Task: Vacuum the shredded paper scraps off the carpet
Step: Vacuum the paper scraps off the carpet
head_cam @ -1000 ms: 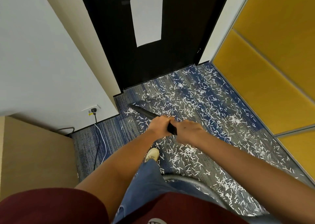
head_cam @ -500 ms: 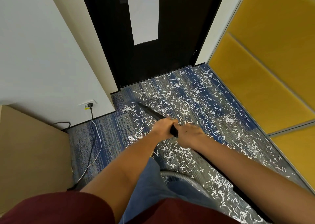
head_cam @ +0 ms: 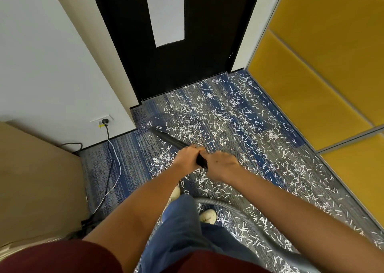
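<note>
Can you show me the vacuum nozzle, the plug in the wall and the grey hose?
vacuum nozzle [head_cam: 168,139]: head view, middle of the black tube.
wall plug [head_cam: 105,121]: head view, its black body.
grey hose [head_cam: 218,202]: head view, its curved top stretch.

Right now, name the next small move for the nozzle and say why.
Probably sweep the nozzle rightward: left hand and right hand both grip it, and dense paper scraps lie just right of its tip.

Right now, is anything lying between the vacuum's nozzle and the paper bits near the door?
Nothing visible. The nozzle, held by the left hand and right hand, points over carpet at the paper scraps before the door. The cords lie aside by the left wall.
</note>
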A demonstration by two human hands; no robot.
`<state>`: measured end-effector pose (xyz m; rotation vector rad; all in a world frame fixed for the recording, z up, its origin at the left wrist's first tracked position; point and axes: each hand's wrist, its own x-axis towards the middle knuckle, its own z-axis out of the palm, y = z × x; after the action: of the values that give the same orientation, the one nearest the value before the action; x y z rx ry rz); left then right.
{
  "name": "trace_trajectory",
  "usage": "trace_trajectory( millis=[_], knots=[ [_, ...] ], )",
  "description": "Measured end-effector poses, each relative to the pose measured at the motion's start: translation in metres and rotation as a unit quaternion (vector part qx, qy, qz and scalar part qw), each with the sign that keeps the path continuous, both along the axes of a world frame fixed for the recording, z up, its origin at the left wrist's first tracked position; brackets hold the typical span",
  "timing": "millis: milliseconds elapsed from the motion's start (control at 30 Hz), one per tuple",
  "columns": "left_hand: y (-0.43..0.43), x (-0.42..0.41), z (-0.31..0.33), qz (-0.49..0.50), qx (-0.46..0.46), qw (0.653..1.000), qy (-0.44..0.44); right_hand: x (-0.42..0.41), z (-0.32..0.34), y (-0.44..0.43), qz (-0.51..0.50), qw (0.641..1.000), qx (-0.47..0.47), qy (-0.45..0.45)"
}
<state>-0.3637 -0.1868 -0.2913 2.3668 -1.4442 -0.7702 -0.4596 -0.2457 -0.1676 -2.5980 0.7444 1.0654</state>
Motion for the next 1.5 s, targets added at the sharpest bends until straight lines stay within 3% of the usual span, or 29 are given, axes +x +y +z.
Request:
trace_trajectory(
  millis=[367,633,933,1500],
  knots=[
    [0.017,0.035,0.011,0.033,-0.012,0.999,-0.022,0.033,0.006,0.018,0.010,1.000,-0.005,-0.027],
    [0.038,0.060,0.006,0.020,0.009,1.000,0.011,0.064,-0.004,0.041,-0.005,1.000,0.003,-0.002],
    [0.044,0.084,0.001,0.037,-0.031,0.998,0.036,0.091,0.003,0.047,-0.014,0.999,-0.026,0.025],
    [0.022,0.072,0.011,-0.022,-0.007,0.998,0.055,0.076,0.006,0.046,-0.071,0.997,-0.033,0.028]
  ],
)
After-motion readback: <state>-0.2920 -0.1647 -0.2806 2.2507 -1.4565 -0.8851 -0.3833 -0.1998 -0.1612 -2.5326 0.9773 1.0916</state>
